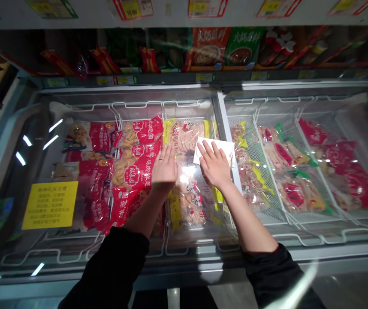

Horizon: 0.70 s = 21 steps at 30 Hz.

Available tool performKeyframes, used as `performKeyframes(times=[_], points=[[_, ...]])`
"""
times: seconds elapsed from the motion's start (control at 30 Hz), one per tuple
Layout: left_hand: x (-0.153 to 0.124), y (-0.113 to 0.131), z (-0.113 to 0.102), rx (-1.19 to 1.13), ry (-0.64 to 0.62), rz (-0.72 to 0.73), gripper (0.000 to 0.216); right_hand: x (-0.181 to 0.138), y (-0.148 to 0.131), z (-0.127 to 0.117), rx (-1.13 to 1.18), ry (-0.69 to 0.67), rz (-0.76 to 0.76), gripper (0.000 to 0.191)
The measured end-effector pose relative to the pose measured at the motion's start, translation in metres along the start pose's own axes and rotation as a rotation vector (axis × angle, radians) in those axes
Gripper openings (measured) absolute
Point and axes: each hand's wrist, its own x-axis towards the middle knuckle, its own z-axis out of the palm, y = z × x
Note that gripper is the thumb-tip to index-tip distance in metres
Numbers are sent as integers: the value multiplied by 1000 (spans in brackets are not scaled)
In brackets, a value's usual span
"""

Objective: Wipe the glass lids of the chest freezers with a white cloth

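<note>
My left hand (165,166) lies flat on the glass lid (184,171) of a chest freezer, fingers stretched out and nothing in it. A ring shows on one finger. To its right, my right hand (215,165) is spread flat over a folded white cloth (229,148), pressing it against the glass beside the lid's metal frame (225,124). Whether the cloth is fabric or paper I cannot tell. Under the glass, below my left hand, are red bags of frozen food (131,174). Clear packs with yellow edges (190,201) lie beneath and between the hands.
White wire dividers (269,167) split the freezer into sections, with more bagged food (288,154) on the right. A yellow notice (50,204) is on the glass at left. Above the back edge runs a shelf with boxed packets (209,47) and price tags (200,7).
</note>
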Motion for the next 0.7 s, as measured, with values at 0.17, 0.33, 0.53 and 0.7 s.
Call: performKeyframes(times=[0.17, 0.33, 0.53, 0.7], points=[[0, 0, 4, 20, 9, -10, 61, 14, -3, -2, -13, -17, -68, 61], [0, -2, 5, 23, 6, -10, 64, 47, 27, -10, -9, -37, -39, 62], [0, -3, 6, -8, 29, 5, 66, 16, 32, -2, -21, 6, 38, 64], [0, -2, 3, -25, 13, 9, 63, 5, 1, 6, -18, 7, -10, 63]])
